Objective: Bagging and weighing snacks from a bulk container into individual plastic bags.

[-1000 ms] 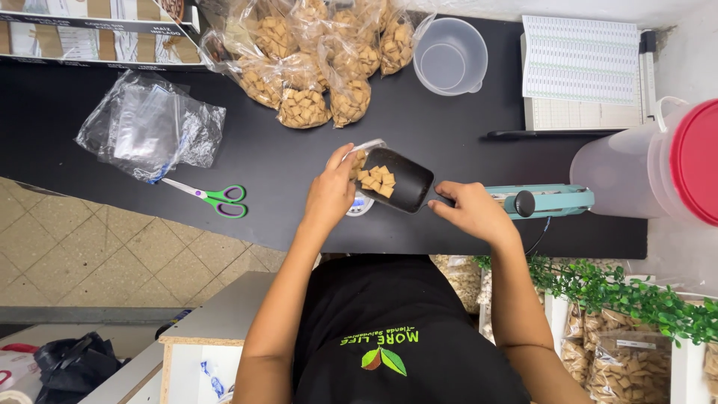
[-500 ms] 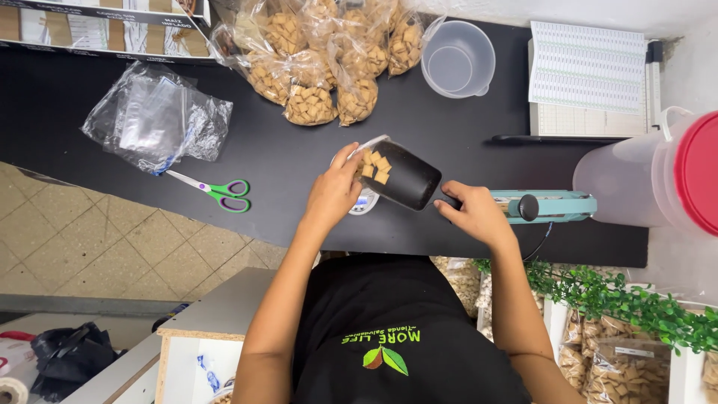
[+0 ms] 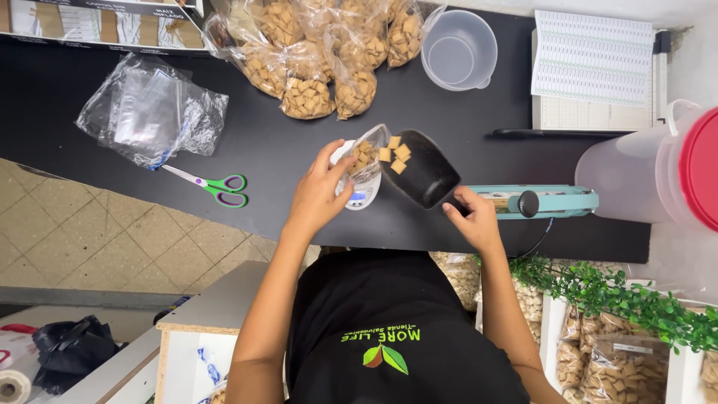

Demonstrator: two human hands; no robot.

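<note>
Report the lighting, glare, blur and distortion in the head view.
Head view: even, soft light with only faint shadows on the black counter; glare glints on the clear plastic bags and on the open bag by the left hand; the right hand and black scoop are sharp, no motion blur; wide-angle bending shows at the frame edges, near the red-lidded jug.

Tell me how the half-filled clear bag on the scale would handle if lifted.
The bag is probably floppy: its thin film sags and the left hand holds its mouth open. Likely light, holding few snack squares. It may tip and spill if released, standing unsealed on the small scale.
</note>
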